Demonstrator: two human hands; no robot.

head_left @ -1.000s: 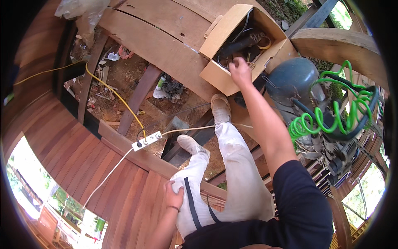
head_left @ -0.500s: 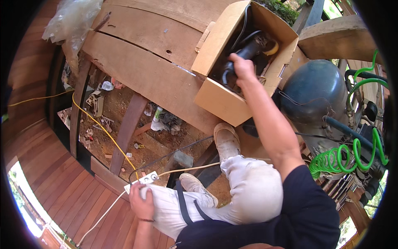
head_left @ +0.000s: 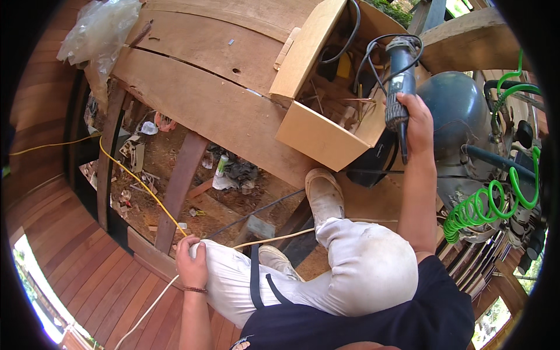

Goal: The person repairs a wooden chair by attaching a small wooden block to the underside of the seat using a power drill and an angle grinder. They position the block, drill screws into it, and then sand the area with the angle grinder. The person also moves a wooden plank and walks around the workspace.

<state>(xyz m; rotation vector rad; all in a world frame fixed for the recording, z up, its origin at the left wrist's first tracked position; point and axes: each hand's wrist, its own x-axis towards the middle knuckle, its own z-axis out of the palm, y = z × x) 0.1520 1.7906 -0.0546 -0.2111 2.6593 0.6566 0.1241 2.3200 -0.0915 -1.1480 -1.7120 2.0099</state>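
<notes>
Raised over the box's right side is a dark blue and black corded power tool [head_left: 401, 67], which looks like an angle grinder. My right hand [head_left: 415, 119] grips it near its ribbed end, with the metal head pointing away from me. Its black cable loops loosely around the body. The open cardboard box [head_left: 321, 135] tilts on the boards; inside lie thin rods, another black cable and something yellow. My left hand [head_left: 191, 263] rests on my left knee, fingers bent loosely over the trouser cloth and holding nothing.
Below the planks [head_left: 192, 90] gapes an opening with rubble and litter. A yellow cord [head_left: 137, 172] and a pale cable [head_left: 146, 312] run near my left knee. On the right stand a dark tank [head_left: 455, 114] and a green coiled hose [head_left: 481, 204]. Plastic sheeting [head_left: 99, 32] hangs far left.
My right hand has lifted the angle grinder out of the box and moved it right. My left hand stays at the knee; the white power strip beside it no longer shows.
</notes>
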